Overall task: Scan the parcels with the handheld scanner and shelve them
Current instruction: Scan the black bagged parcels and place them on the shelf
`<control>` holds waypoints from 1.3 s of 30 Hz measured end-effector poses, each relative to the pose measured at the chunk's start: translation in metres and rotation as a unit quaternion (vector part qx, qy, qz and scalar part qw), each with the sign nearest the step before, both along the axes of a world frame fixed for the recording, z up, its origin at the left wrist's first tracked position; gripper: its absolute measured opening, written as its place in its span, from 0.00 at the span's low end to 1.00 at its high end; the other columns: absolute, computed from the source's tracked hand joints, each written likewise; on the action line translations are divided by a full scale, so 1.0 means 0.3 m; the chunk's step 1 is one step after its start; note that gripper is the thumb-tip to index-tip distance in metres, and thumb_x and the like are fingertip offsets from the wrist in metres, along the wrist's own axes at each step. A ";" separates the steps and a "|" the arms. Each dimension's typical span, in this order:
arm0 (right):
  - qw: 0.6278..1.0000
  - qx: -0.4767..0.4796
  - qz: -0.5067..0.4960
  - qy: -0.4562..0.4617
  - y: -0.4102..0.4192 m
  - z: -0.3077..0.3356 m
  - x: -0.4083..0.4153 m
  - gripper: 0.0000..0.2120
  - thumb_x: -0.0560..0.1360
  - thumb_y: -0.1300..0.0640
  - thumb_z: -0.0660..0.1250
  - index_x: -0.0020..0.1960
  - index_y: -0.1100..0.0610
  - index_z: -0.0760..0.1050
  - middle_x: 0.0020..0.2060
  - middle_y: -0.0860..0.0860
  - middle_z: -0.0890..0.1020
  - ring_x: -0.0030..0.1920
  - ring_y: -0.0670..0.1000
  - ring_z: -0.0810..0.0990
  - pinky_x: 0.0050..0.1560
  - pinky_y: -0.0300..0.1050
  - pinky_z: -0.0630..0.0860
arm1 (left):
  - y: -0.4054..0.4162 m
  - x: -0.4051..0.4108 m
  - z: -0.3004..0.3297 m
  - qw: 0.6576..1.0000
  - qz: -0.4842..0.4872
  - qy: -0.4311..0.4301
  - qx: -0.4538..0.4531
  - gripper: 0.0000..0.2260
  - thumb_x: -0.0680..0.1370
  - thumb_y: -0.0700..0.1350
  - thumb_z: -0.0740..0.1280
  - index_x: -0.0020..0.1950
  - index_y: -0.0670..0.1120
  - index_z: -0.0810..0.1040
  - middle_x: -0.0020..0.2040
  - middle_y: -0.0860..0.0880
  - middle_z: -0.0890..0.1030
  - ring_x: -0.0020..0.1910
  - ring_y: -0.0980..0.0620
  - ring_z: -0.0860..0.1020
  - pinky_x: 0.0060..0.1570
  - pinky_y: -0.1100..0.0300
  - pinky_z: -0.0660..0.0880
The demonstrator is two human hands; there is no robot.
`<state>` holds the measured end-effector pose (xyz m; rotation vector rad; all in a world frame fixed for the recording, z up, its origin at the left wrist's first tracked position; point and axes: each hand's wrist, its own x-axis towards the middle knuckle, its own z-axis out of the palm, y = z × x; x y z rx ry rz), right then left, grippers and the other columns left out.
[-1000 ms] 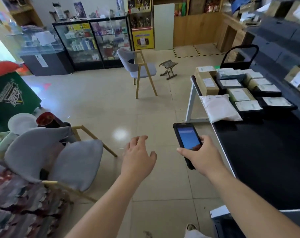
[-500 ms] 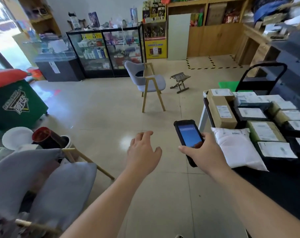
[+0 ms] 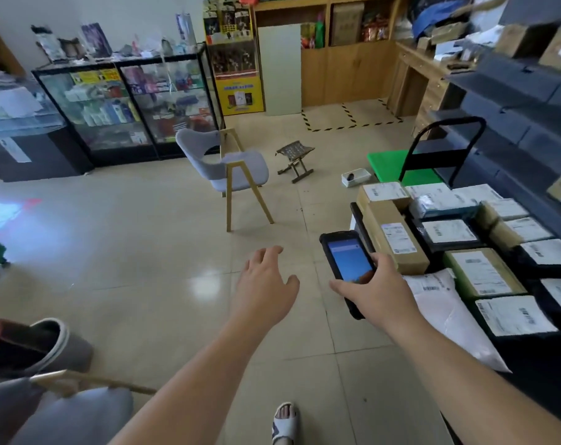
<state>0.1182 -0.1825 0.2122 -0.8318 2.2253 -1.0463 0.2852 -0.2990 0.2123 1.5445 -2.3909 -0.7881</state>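
Scanner [image 3: 347, 263] in right hand [image 3: 377, 293]

Single head-worn wide-angle view, looking forward and down across the tiled floor [image 3: 144, 252]. Both forearms enter close below; display cabinets [image 3: 128, 107] lie far ahead.

Table: on your right you have a black table [image 3: 529, 390], its near part bare.
Parcels on it: a long brown carton [image 3: 393, 236] at the table's left edge; a white poly mailer [image 3: 452, 316] just this side of it; a green-sided box [image 3: 483, 273] beside the mailer; black flat packs with white labels [image 3: 515, 316] to the right.
Floor: beige tiles [image 3: 144, 252] carry a grey chair [image 3: 227, 168], a small folding stool [image 3: 294, 160] and a white tray [image 3: 356, 178].
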 end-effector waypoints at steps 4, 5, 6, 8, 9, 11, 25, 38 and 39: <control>0.997 0.005 -0.067 -0.024 -0.115 -0.021 -0.096 0.46 0.65 0.40 0.83 0.74 0.52 0.64 0.50 0.46 0.77 0.49 0.47 0.79 0.54 0.54 0.82 | -0.189 -0.156 -0.013 0.998 -0.066 -0.001 0.004 0.30 0.82 0.53 0.66 0.82 0.55 0.60 0.80 0.51 0.64 0.79 0.46 0.63 0.77 0.47 0.67; 0.996 0.006 -0.086 -0.028 -0.128 -0.029 -0.119 0.46 0.64 0.39 0.83 0.73 0.51 0.65 0.50 0.47 0.78 0.50 0.48 0.80 0.53 0.55 0.82 | -0.224 -0.199 -0.019 0.997 -0.083 0.001 0.008 0.30 0.82 0.53 0.66 0.82 0.55 0.61 0.80 0.51 0.64 0.79 0.46 0.63 0.76 0.47 0.67; 0.994 0.006 -0.107 -0.030 -0.136 -0.038 -0.142 0.44 0.64 0.39 0.83 0.72 0.50 0.66 0.50 0.48 0.78 0.49 0.48 0.80 0.52 0.54 0.83 | -0.254 -0.245 -0.025 0.995 -0.102 0.001 0.010 0.30 0.82 0.53 0.66 0.82 0.55 0.61 0.80 0.51 0.64 0.79 0.46 0.63 0.76 0.47 0.68; 0.989 0.007 -0.145 -0.031 -0.133 -0.048 -0.182 0.39 0.64 0.39 0.83 0.67 0.48 0.68 0.49 0.48 0.79 0.48 0.48 0.80 0.50 0.52 0.82 | -0.291 -0.335 -0.041 0.990 -0.141 -0.007 0.013 0.29 0.81 0.53 0.66 0.81 0.55 0.61 0.79 0.51 0.64 0.78 0.46 0.64 0.75 0.47 0.68; 0.986 0.009 -0.166 -0.033 -0.123 -0.053 -0.205 0.37 0.64 0.39 0.83 0.65 0.48 0.68 0.49 0.49 0.79 0.47 0.48 0.81 0.49 0.51 0.82 | -0.300 -0.383 -0.048 0.987 -0.162 -0.013 0.014 0.29 0.81 0.53 0.66 0.81 0.55 0.61 0.79 0.51 0.64 0.78 0.45 0.65 0.75 0.48 0.68; 0.977 0.010 -0.207 -0.042 -0.084 -0.059 -0.255 0.34 0.65 0.41 0.83 0.62 0.48 0.68 0.48 0.49 0.80 0.47 0.48 0.81 0.48 0.48 0.81 | -0.298 -0.480 -0.061 0.978 -0.208 -0.025 0.018 0.29 0.81 0.53 0.66 0.81 0.54 0.61 0.79 0.51 0.65 0.77 0.44 0.66 0.74 0.48 0.68; 0.895 0.012 -0.435 -0.094 0.350 -0.158 -0.662 0.32 0.69 0.46 0.82 0.62 0.49 0.65 0.46 0.51 0.78 0.43 0.49 0.80 0.38 0.43 0.77 | 0.037 -1.172 -0.162 0.894 -0.437 -0.092 0.030 0.29 0.81 0.53 0.64 0.82 0.55 0.61 0.79 0.51 0.66 0.75 0.46 0.67 0.71 0.48 0.71; 0.796 0.068 -0.583 -0.144 0.696 -0.327 -0.759 0.39 0.67 0.40 0.80 0.71 0.52 0.67 0.47 0.47 0.80 0.44 0.47 0.81 0.42 0.49 0.79 | 0.307 -1.540 -0.386 0.818 -0.541 -0.188 0.057 0.28 0.81 0.53 0.66 0.80 0.50 0.63 0.75 0.47 0.69 0.71 0.44 0.71 0.69 0.44 0.73; 0.789 0.074 -0.591 -0.150 0.706 -0.340 -0.763 0.39 0.67 0.40 0.80 0.71 0.52 0.67 0.47 0.47 0.79 0.44 0.47 0.81 0.41 0.48 0.78 | 0.317 -1.564 -0.407 0.811 -0.548 -0.198 0.055 0.27 0.81 0.53 0.66 0.80 0.50 0.64 0.74 0.47 0.70 0.69 0.44 0.73 0.67 0.44 0.75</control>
